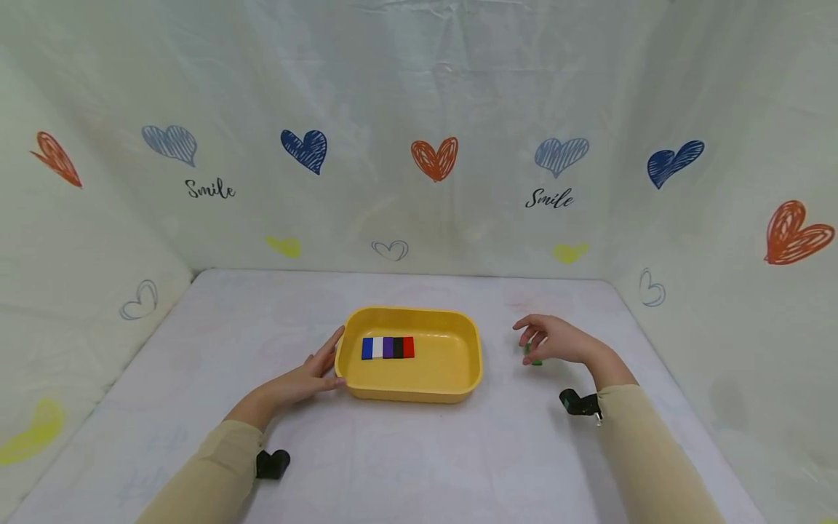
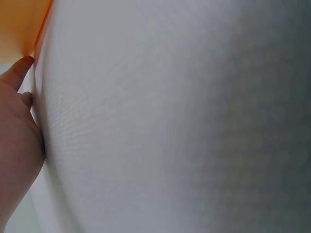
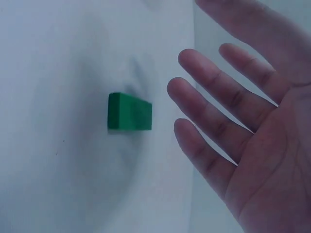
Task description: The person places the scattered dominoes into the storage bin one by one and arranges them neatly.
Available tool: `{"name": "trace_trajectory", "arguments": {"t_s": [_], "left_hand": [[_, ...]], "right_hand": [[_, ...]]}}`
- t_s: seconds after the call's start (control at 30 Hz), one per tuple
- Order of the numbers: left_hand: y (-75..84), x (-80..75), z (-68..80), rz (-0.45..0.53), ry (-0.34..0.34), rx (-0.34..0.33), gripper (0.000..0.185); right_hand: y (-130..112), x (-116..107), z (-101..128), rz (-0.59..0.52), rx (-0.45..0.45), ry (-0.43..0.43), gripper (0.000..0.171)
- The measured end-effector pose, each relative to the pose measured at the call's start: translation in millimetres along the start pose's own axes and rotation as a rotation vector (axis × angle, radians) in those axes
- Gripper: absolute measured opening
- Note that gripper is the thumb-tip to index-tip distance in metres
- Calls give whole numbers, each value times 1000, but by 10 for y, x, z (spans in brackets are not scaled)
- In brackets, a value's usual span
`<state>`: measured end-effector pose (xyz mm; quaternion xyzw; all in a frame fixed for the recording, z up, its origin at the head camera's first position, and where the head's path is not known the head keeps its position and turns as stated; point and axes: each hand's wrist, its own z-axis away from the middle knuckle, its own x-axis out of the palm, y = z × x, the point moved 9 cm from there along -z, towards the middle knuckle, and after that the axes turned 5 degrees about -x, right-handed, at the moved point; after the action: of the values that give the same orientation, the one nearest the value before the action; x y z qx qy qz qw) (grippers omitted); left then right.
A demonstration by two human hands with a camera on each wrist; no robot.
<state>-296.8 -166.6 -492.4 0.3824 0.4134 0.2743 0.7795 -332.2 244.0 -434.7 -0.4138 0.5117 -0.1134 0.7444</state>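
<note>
A yellow tray [image 1: 419, 396] stands mid-table in the head view. Inside it, towards its left, several small flat blocks [image 1: 388, 348] lie side by side in a row: blue, white, purple, black and red. My left hand [image 1: 300, 380] touches the tray's left wall with spread fingers; the left wrist view catches only a corner of the orange-looking tray [image 2: 22, 24]. Right of the tray, my right hand [image 1: 556, 340] hovers over a green block [image 3: 131, 112]. The right wrist view shows the fingers extended and apart from the block, which rests on the white surface.
A white-covered table [image 1: 419, 458] extends around the tray. White curtain walls printed with hearts rise at the back and both sides. A black wrist device [image 1: 579, 402] sits by the right sleeve, another wrist device [image 1: 272, 463] by the left.
</note>
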Motion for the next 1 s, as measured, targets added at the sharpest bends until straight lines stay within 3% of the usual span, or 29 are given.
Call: {"name": "trace_trajectory", "arguments": {"t_s": [0.27,0.7,1.0], "left_hand": [[-15,-2,-2,-14,11,-21,101],[-16,-2,7,-22,18,-39,101],[-14,-3,4,-20,31,-43,101]], "right_hand": [[284,-85,89,29,23,32,65],[599,-124,55,142,42,116,52],[729,-100,35,139,73,86,52]]}}
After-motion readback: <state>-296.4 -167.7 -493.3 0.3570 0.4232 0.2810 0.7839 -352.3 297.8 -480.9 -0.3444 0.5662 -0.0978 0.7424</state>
